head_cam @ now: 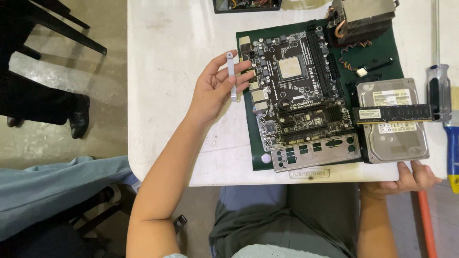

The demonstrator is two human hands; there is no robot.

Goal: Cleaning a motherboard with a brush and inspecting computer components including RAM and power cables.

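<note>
**Inspector:** Left hand (213, 91) lies palm up on the white table (167, 48), just left of the motherboard (299, 95). A slim silver metal strip (232, 76) rests across its fingers, loosely cradled rather than pinched.

**Assistant:** And the strip itself?

**Inspector:** Judged light, stiff and smooth; likely to slide off open fingers. Best taken by its long edges near the middle, thumb against forefinger.

**Assistant:** The right hand (406, 179)?

**Inspector:** Curled over the table's near edge, just below the hard drive (394, 138). Holding nothing that I can see. A memory stick (392, 113) lies across the drive; a cooler (361, 19) sits beyond the board.
</note>
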